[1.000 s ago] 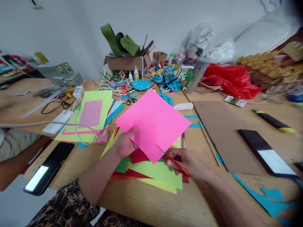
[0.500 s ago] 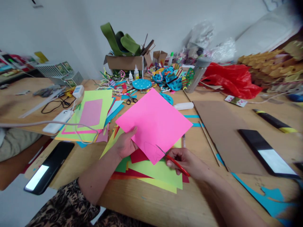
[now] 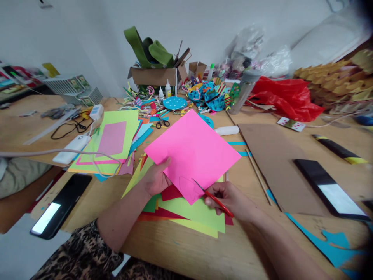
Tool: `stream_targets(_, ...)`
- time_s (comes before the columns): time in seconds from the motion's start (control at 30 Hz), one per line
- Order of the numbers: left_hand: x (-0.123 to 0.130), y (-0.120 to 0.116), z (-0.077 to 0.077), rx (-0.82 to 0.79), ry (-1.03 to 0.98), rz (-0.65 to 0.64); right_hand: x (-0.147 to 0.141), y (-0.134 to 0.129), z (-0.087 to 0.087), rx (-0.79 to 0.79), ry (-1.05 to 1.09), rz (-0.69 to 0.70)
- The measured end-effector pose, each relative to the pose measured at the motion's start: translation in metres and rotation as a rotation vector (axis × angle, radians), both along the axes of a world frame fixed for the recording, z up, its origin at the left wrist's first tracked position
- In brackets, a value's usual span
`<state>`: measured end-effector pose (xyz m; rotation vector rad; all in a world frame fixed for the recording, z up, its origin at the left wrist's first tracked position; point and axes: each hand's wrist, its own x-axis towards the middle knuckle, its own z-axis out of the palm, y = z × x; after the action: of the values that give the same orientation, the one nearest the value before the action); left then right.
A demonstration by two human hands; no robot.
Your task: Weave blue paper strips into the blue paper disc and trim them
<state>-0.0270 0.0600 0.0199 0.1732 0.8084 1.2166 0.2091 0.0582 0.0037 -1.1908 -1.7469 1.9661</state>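
A square sheet of bright pink paper (image 3: 194, 147) is held up, turned like a diamond, with a faint pencil outline near its lowest corner. My left hand (image 3: 157, 177) pinches its lower left edge, thumb on top and fingers underneath. In my right hand (image 3: 225, 196) are red-handled scissors (image 3: 217, 202). One dark blade lies over the pink paper by the drawn outline; the other blade is hidden. Beneath both hands rests a pile of coloured paper (image 3: 201, 216) in green, yellow and red.
Left stand another paper stack (image 3: 131, 132), a phone (image 3: 61, 206) and a white power strip (image 3: 72, 149). Cardboard (image 3: 271, 167), a wooden stick (image 3: 259, 177) and a second phone (image 3: 329, 188) lie right. Behind are black scissors (image 3: 162, 123), a bottle (image 3: 244, 91) and craft pieces. Someone's arm (image 3: 32, 190) shows at left.
The pink paper and my left hand have shifted slightly to the right, toward the scissors. My right hand and the scissors stay nearly in place.
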Motion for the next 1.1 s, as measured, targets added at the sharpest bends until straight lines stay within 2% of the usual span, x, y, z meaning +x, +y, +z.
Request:
stream_targets(0.23,-0.0031,0.0001,-0.0047,0.025,-0.009,-0.024,0.0000,0.0017,-0.0052,-0.007,-0.001,-0.061)
stream_targets(1.1,0.0026,-0.0023,-0.0047,0.009,-0.004,-0.034,-0.0057,0.0011,-0.0018,-0.013,0.049,-0.055)
